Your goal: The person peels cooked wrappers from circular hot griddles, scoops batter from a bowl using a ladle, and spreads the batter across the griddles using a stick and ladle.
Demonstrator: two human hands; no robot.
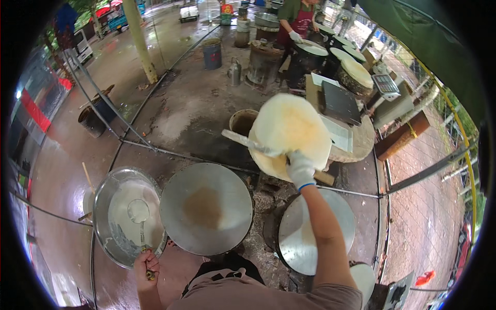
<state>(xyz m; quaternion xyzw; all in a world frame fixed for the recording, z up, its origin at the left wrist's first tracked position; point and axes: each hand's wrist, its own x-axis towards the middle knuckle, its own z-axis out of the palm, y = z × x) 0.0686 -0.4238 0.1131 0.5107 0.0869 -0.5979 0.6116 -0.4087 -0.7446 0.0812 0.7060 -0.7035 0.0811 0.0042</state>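
My bare left hand (146, 267) grips the handle of a metal ladle (139, 213). The ladle's bowl rests in pale batter (120, 205) inside a wide metal basin (101, 232). A white work glove covers my right hand (301, 170), which is closed on a long flat scraper (248, 142); a wooden end (324, 177) sticks out to its right. Beneath and beyond that hand lie large round thin pancakes (292, 120), partly hidden and slightly blurred. Before me is a round griddle (236, 209) with a brown patch in its middle. A second griddle (294, 248) lies partly under my right forearm.
A bucket (243, 116) stands left of the pancakes. A round board (360, 143) carries a dark flat box (341, 101); a scale (386, 86) is beyond. Farther off, a person in an apron (300, 25) works at several griddles. Metal poles (95, 85) slant on the left.
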